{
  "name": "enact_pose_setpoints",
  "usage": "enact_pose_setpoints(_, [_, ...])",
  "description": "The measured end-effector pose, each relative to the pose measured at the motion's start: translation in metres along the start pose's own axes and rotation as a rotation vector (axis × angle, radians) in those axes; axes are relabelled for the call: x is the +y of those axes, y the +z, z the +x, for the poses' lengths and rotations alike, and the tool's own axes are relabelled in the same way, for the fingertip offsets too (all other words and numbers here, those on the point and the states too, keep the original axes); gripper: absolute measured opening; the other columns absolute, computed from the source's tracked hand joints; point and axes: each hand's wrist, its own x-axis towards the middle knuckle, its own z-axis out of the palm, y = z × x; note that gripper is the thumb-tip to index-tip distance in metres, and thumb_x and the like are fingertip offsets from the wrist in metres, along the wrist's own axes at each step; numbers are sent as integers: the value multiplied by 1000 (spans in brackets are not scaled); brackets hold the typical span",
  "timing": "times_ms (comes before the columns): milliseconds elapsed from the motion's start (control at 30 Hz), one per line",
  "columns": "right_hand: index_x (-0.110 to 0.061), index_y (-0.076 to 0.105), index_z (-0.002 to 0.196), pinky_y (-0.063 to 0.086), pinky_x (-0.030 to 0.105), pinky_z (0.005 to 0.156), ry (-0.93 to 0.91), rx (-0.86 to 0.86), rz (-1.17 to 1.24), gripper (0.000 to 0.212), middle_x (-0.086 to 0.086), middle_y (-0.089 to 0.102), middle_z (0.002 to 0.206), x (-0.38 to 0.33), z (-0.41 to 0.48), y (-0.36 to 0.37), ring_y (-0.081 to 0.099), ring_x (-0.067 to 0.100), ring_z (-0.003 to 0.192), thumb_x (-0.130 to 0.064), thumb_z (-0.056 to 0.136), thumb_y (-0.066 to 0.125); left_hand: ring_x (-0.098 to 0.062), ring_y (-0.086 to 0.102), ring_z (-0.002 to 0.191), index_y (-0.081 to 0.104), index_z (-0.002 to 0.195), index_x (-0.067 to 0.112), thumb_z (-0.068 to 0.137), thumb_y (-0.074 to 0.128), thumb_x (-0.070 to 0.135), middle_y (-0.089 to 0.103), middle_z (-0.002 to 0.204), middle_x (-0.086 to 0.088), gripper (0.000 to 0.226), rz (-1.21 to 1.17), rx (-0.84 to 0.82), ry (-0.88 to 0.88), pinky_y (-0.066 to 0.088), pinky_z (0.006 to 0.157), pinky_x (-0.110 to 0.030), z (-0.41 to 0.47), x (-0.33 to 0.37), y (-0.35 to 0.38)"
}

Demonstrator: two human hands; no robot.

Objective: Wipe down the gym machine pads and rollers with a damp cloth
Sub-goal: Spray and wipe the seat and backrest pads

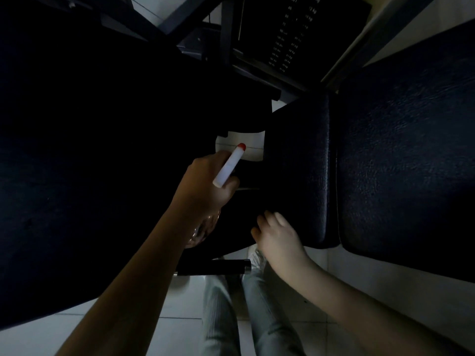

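Gripping a spray bottle (229, 165) in the left hand (205, 186), red-tipped nozzle toward the gap beside the narrow pad (298, 163). Resting the right hand (279, 236) at that pad's lower corner, fingers lost in shadow; cannot tell whether holding anything. Just right, across a slim seam: the wide pad (411, 163). Below: a black bar (213, 267), then open floor tiles (359, 278).
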Motion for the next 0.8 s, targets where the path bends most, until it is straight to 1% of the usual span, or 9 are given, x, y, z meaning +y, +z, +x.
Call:
enact_pose_setpoints(100, [-12, 71, 67, 47, 38, 84, 77, 187, 27, 37, 9, 67, 77, 7, -25, -7, 67, 28, 83, -8, 69, 34, -34, 64, 72, 59, 117, -7, 82, 64, -2, 64, 90, -21, 36, -44, 4, -38, 56, 65, -46, -4, -1, -1])
enact_pose_setpoints(167, [-10, 72, 72, 44, 38, 90, 126, 247, 52, 38, 11, 69, 83, 11, -40, -16, 68, 29, 88, -5, 71, 34, -33, 63, 74, 59, 117, -5, 83, 63, 1, 64, 91, -20, 34, -64, 14, -63, 56, 66, -45, -4, -1, -3])
enact_pose_setpoints(267, [-7, 71, 79, 36, 37, 94, 202, 313, 78, 37, 13, 69, 91, 21, -57, -33, 66, 31, 94, -2, 72, 35, -27, 63, 67, 59, 116, -9, 76, 61, 4, 64, 85, -20, 42, -42, -33, 15, 48, 53, -25, -7, 1, -5])
enact_pose_setpoints(333, [-6, 71, 82, 36, 38, 94, 250, 378, 106, 40, 14, 69, 95, 31, -64, -46, 65, 32, 97, -2, 72, 33, -24, 62, 69, 60, 116, -9, 76, 62, 3, 65, 85, -21, 42, -56, -42, 11, 50, 57, -30, -7, 1, -5])
enact_pose_setpoints(500, [-2, 70, 86, 46, 44, 96, 322, 418, 63, 40, 19, 67, 103, 44, -50, -54, 62, 37, 106, 1, 75, 32, -35, 64, 69, 63, 107, -6, 74, 58, 11, 65, 82, -20, 37, -35, -20, -14, 55, 62, -47, -7, 1, -5])
enact_pose_setpoints(600, [0, 68, 88, 43, 47, 99, 382, 438, 10, 39, 22, 65, 105, 59, -14, -56, 59, 39, 109, 3, 76, 31, -24, 61, 71, 63, 106, -6, 73, 59, 8, 65, 82, -19, 37, -54, -58, 15, 49, 59, -33, -8, 4, -5])
enact_pose_setpoints(667, [1, 67, 89, 39, 49, 102, 460, 444, -2, 31, 24, 63, 108, 77, 16, -65, 56, 41, 112, 6, 77, 39, -16, 55, 69, 61, 108, -7, 74, 61, 7, 66, 81, -20, 37, -42, -89, 52, 46, 57, -30, -10, 5, -5])
enact_pose_setpoints(733, [0, 68, 94, 34, 51, 106, 499, 396, -31, 23, 24, 62, 115, 91, 35, -74, 53, 41, 117, 1, 74, 56, -20, 58, 63, 63, 101, -6, 78, 53, 21, 64, 77, -19, 37, -68, -60, 11, 51, 55, -38, -10, 3, -3])
enact_pose_setpoints(800, [-6, 68, 107, 27, 50, 110, 477, 295, -96, 38, 19, 58, 126, 91, 37, -71, 47, 38, 125, -21, 73, 71, -27, 60, 63, 63, 100, -4, 77, 51, 27, 63, 78, -16, 40, -88, -33, -66, 53, 57, -46, -10, 4, -1])
